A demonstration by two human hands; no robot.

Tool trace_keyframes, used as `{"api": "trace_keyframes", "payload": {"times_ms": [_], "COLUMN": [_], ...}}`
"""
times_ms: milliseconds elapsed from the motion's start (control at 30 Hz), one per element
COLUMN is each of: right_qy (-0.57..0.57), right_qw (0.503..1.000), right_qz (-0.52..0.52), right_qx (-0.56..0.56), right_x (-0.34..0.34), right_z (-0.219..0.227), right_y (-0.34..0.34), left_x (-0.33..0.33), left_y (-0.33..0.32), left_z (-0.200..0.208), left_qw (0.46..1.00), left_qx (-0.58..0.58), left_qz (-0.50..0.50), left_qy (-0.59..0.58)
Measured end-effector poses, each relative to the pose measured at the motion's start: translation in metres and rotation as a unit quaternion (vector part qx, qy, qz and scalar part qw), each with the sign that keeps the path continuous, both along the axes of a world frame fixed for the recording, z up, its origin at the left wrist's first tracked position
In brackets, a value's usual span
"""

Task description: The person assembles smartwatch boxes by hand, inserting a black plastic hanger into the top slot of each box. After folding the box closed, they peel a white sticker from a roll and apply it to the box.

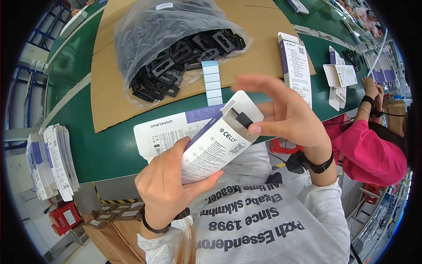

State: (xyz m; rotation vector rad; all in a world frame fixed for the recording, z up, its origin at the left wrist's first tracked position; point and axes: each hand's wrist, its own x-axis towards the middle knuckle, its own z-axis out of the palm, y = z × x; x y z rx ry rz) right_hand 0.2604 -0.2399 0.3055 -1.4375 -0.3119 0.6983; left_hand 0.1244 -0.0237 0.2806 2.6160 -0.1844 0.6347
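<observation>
My left hand (165, 187) is closed around a slim white and purple carton (206, 152), tilted up to the right with its end flap raised. A small black piece (244, 119) shows in the carton's open end; its exact kind I cannot make out. My right hand (292, 114) is at that end, the thumb tip next to the black piece and the other fingers spread behind the flap, slightly blurred. Beneath the held carton a flat white and purple carton (169, 127) lies on the green table (110, 149). A strip of pale blue labels (212, 81) lies just beyond.
A clear plastic bag (158, 26) of black plastic pieces (169, 70) rests on a cardboard sheet (263, 26). Flat cartons (55, 160) stand stacked at left. Another carton (296, 66) and an opened one (340, 77) lie to the right, near a co-worker in pink (373, 154).
</observation>
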Motion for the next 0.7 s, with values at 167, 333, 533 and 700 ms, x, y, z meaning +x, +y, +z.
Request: {"api": "trace_keyframes", "payload": {"times_ms": [167,333,533,700], "right_qy": [0.055,0.016,0.004,-0.003], "right_qw": [0.989,0.995,0.996,0.998], "right_qz": [0.130,0.082,0.087,0.063], "right_qx": [-0.042,-0.053,-0.017,-0.029], "right_x": [0.006,0.003,0.002,0.000], "right_z": [0.002,-0.005,-0.005,-0.012], "right_y": [-0.008,-0.006,-0.006,-0.006], "left_x": [0.001,0.004,0.004,0.007], "left_y": [-0.002,-0.006,-0.011,-0.014], "left_z": [0.001,-0.001,0.003,0.002], "left_qw": [1.000,0.998,0.998,0.998], "left_qx": [0.003,-0.011,-0.011,0.021], "left_qz": [-0.007,0.014,0.002,-0.001], "left_qy": [0.007,0.064,0.069,0.060]}}
